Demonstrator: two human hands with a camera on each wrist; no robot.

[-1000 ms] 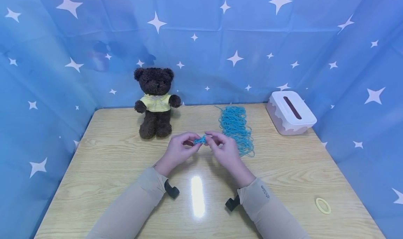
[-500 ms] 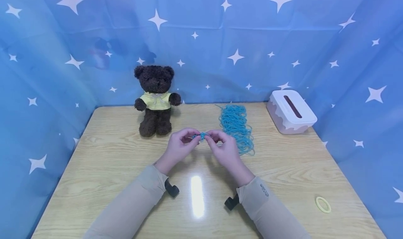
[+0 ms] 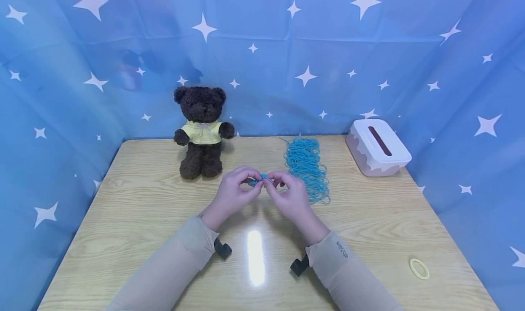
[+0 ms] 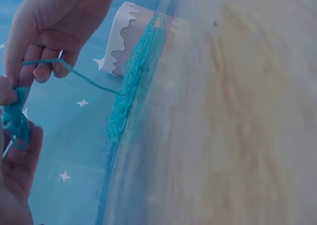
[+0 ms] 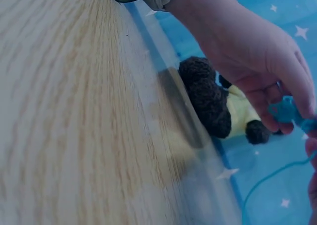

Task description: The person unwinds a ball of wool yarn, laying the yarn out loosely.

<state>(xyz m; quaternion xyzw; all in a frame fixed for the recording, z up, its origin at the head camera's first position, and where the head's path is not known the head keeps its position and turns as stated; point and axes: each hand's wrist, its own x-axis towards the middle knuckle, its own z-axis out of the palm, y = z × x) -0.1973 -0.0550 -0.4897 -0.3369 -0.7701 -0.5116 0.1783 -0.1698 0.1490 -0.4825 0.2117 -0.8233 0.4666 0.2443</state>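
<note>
Between both hands, above the table, is a small bunched piece of knotted turquoise yarn [image 3: 264,177], also visible as a looped clump [image 4: 16,121] in the left wrist view. My left hand [image 3: 237,191] pinches its left side with thumb and fingers. My right hand [image 3: 290,196] pinches yarn at the other side, the fingertips of both hands nearly meeting. From the right hand's fingers a single strand [image 4: 84,79] runs to a loose turquoise yarn pile [image 3: 305,163] lying just beyond that hand. Fingertips hide much of the small piece.
A dark brown teddy bear [image 3: 202,131] in a yellow top stands at the back left. At the back right sits a white-topped tissue box [image 3: 379,142]. A pale yellow ring [image 3: 419,268] lies on the wooden table [image 3: 361,220] at the right. A blue star-patterned curtain [image 3: 266,19] surrounds it.
The fingertips have drawn closer together and cover more of the small knotted piece, which has turned slightly between them. Both hands stay in nearly the same place; the yarn pile looks unchanged.
</note>
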